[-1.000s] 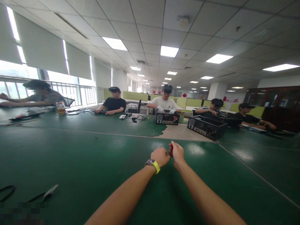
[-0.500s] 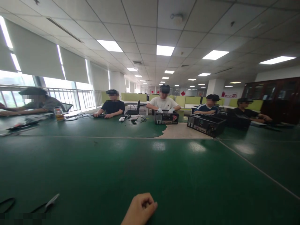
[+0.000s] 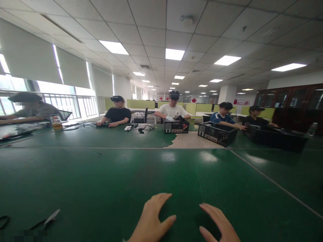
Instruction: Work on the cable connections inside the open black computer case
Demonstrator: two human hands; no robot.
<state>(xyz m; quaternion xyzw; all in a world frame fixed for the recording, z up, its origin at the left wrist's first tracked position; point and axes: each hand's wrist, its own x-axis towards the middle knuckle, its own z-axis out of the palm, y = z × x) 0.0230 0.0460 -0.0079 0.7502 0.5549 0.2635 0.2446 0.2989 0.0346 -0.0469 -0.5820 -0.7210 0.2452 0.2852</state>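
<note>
Over the near part of the green tabletop (image 3: 101, 181), both of my hands reach in from the bottom edge. My left hand (image 3: 153, 216) has its thumb and fingers apart and holds nothing. To its right, my right hand (image 3: 218, 223) is also spread, its fingers pointing toward the left one, with nothing between them. A gap of green surface separates the two. Off to the left lies a dark cable with a pale grey end (image 3: 52, 217), well away from my left hand.
Across the table, a gloved person (image 3: 173, 110) works at a black computer case (image 3: 176, 127). Another open case (image 3: 217, 133) and a long dark case (image 3: 277, 137) stand to the right. Cables and a white power strip (image 3: 128, 128) lie left of centre. A jar (image 3: 56, 123) stands far left.
My left hand has opened from a loose curl. My right hand has come into view. At the far right, a dark case has shifted rightward, and a co-worker's arm now reaches toward it.
</note>
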